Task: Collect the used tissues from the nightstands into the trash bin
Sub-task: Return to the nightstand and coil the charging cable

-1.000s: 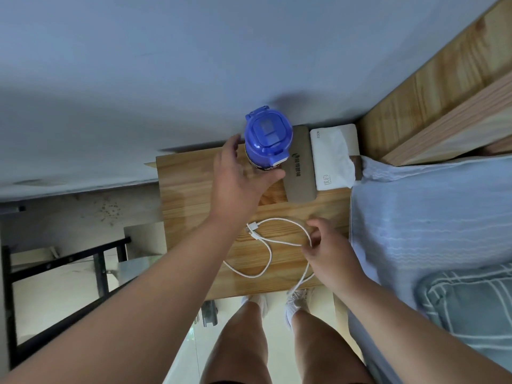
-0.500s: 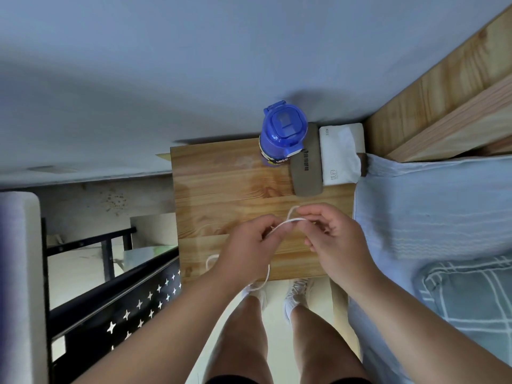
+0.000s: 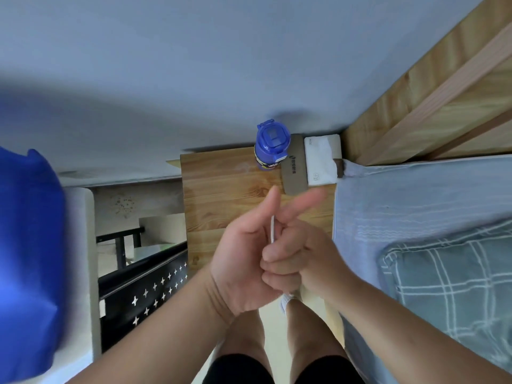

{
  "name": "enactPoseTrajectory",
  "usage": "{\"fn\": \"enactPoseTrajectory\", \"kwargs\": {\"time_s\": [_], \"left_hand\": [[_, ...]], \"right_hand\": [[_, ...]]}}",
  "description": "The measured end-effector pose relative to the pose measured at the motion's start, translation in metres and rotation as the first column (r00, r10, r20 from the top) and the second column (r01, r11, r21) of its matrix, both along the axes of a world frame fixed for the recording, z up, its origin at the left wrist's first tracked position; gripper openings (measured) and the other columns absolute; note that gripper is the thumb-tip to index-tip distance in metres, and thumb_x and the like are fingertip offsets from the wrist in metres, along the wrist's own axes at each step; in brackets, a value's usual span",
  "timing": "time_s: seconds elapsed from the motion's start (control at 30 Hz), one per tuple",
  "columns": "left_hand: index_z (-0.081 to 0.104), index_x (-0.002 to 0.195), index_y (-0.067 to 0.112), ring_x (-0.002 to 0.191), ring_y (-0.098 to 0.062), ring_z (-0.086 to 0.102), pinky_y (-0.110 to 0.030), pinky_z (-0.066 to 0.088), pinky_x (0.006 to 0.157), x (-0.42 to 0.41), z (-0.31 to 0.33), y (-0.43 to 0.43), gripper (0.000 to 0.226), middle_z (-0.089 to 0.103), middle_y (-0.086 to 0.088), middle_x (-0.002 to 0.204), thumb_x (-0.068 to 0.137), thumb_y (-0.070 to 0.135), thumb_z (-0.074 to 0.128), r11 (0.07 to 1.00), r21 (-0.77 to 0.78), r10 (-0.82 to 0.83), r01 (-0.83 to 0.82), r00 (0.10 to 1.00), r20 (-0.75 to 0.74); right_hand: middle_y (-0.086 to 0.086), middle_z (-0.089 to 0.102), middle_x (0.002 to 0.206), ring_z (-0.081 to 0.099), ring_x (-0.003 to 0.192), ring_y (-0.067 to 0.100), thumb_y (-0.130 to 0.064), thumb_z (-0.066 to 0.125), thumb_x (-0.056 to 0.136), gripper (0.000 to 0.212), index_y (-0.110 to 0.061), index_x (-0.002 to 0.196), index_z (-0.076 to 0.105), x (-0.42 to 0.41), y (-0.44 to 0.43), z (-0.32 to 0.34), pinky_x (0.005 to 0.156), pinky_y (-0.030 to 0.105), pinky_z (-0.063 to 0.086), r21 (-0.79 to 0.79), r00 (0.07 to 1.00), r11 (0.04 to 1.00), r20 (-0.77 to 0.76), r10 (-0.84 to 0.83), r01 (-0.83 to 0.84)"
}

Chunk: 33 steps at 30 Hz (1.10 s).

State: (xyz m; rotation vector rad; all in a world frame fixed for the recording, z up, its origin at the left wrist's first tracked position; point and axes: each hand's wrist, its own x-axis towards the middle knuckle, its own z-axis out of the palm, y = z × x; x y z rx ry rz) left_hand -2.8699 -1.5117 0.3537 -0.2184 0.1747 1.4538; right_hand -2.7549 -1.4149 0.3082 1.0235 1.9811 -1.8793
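Observation:
Both hands are raised together above the front of the wooden nightstand (image 3: 221, 189). My left hand (image 3: 243, 253) and my right hand (image 3: 299, 250) press against each other, closed around a bunched white charging cable (image 3: 272, 228); only a short strip of it shows between the fingers. At the nightstand's back right corner lies a white tissue pack (image 3: 322, 159) with a tissue sticking out. No loose used tissue and no trash bin can be seen.
A blue-lidded bottle (image 3: 271, 146) stands at the nightstand's back edge beside a flat grey-brown case (image 3: 295, 167). The bed with a light blue sheet (image 3: 415, 195) and a plaid pillow (image 3: 454, 286) is on the right. A black metal rack (image 3: 144, 275) and a blurred blue object (image 3: 25, 259) are on the left.
The left hand left the bottle and joined the right at the cable. The cable has been gathered off the nightstand into both hands, which have risen toward the camera.

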Motion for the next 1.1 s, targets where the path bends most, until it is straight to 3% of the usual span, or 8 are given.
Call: {"fn": "enactPoseTrajectory", "kwargs": {"time_s": [0.17,0.27,0.43,0.6,0.7,0.87,1.0,1.1], "left_hand": [[0.078,0.119,0.027,0.041,-0.007,0.030,-0.019,0.030,0.036,-0.015,0.068,0.021,0.041,0.042,0.007,0.053,0.111,0.046,0.042,0.840,-0.322,0.196,-0.436,0.799,-0.569],[0.078,0.113,0.032,0.054,-0.010,0.044,-0.020,0.044,0.053,-0.009,0.094,0.011,0.042,0.054,0.008,0.063,0.112,0.044,0.038,0.795,-0.298,-0.145,-0.528,0.312,-0.939],[0.070,0.089,0.031,0.069,-0.003,0.062,-0.023,0.047,0.072,-0.001,0.145,-0.020,0.041,0.067,0.008,0.072,0.112,0.047,0.040,0.826,-0.522,-0.563,-0.213,-0.269,-0.781],[0.065,0.072,0.016,0.045,-0.016,0.034,-0.026,0.032,0.049,0.044,0.223,-0.037,0.090,0.044,0.000,0.050,0.091,0.089,0.016,0.802,-0.531,-0.592,0.274,0.253,-0.765],[0.071,0.072,0.013,0.042,-0.018,0.020,-0.029,0.016,0.045,0.069,0.255,-0.035,0.079,0.038,0.006,0.043,0.091,0.085,0.044,0.884,-0.256,-0.461,0.390,0.644,-0.611],[0.074,0.076,0.011,0.041,-0.010,0.029,-0.020,0.027,0.036,0.047,0.291,0.002,0.057,0.048,0.004,0.047,0.107,0.051,0.046,0.958,-0.090,0.216,-0.273,0.890,-0.401],[0.077,0.077,0.021,0.054,-0.016,0.056,-0.022,0.049,0.051,0.022,0.286,0.014,0.065,0.065,0.000,0.061,0.114,0.047,0.031,0.770,-0.067,0.145,-0.635,0.277,-0.950],[0.070,0.069,0.015,0.062,-0.011,0.066,-0.027,0.052,0.068,0.023,0.270,0.000,0.068,0.070,0.001,0.064,0.110,0.054,0.031,0.912,-0.216,-0.322,-0.348,-0.286,-0.903]], "right_hand": [[-0.009,0.053,0.056,0.046,0.051,0.001,-0.037,0.049,0.108,0.036,-0.043,0.076,0.062,0.019,-0.023,0.085,0.055,0.018,0.040,-0.033,0.990,0.991,-0.049,0.131,-0.133],[-0.012,0.053,0.056,0.046,0.054,0.003,-0.043,0.047,0.108,0.031,-0.027,0.086,0.061,0.032,-0.027,0.130,0.066,0.027,0.044,0.002,0.971,0.971,-0.014,0.239,-0.239],[-0.013,0.055,0.062,0.047,0.058,0.005,-0.048,0.047,0.101,0.032,-0.025,0.080,0.054,0.048,-0.005,0.216,0.063,0.035,0.041,0.202,0.911,0.889,0.060,0.408,-0.411],[-0.025,0.062,0.070,0.055,0.063,0.002,-0.066,0.053,0.086,0.024,-0.045,0.077,0.060,0.042,0.046,0.289,0.054,0.021,0.034,0.428,0.795,0.709,0.038,0.605,-0.560],[-0.006,0.064,0.066,0.050,0.060,0.001,-0.060,0.070,0.080,0.033,-0.028,0.078,0.069,0.036,0.057,0.294,0.058,0.021,0.039,0.301,0.881,0.880,-0.193,0.432,-0.366],[-0.005,0.052,0.062,0.047,0.064,0.004,-0.055,0.055,0.097,0.035,-0.027,0.083,0.070,0.053,0.023,0.286,0.065,0.025,0.038,0.054,0.944,0.984,-0.280,0.176,-0.168],[-0.017,0.054,0.059,0.046,0.054,0.002,-0.050,0.044,0.105,0.035,-0.024,0.088,0.060,0.071,0.008,0.289,0.055,0.019,0.031,0.274,0.903,0.883,-0.095,0.420,-0.382],[-0.016,0.056,0.066,0.046,0.059,0.005,-0.046,0.046,0.102,0.030,-0.023,0.084,0.053,0.072,0.026,0.310,0.054,0.024,0.031,0.410,0.881,0.816,-0.061,0.469,-0.407]]}}
